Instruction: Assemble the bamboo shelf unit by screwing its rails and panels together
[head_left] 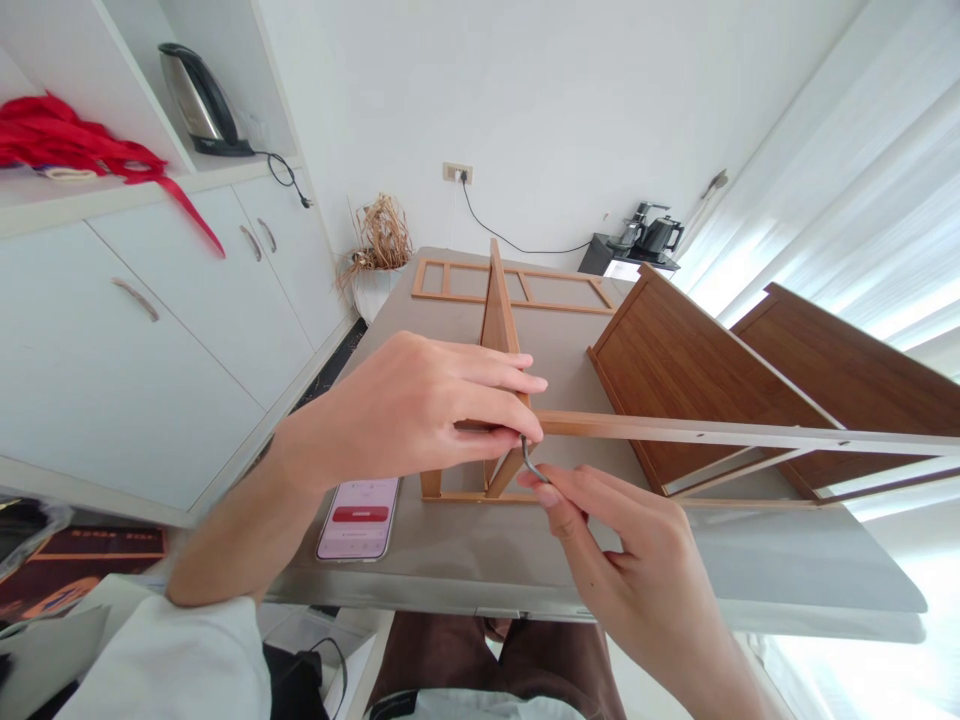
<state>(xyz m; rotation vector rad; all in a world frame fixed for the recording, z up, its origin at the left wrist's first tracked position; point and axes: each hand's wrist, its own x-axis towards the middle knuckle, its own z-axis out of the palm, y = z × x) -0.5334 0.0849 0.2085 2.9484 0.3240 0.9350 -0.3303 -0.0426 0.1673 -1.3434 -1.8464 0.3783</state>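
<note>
Keeping the hex key (527,462) square and turning it gently is probably serving best (its tip's fit isn't showing clearly): the right hand (622,545) is pinching it, the left hand (442,405) gripping the wooden frame (615,424). That slim, warm-brown frame is standing on the grey table (450,555).

Bright daylight, mostly from the right: white curtain (847,180) glows, lower right edge near blown out. Wood rail (615,427) goes pale with glare toward the right. Soft shadows only. Wide-angle stretch at the edges; cabinet (150,380) at left leans. Left hand (439,400) and right hand (637,545) are fairly sharp; small text on phone (360,542) is mush.
</note>
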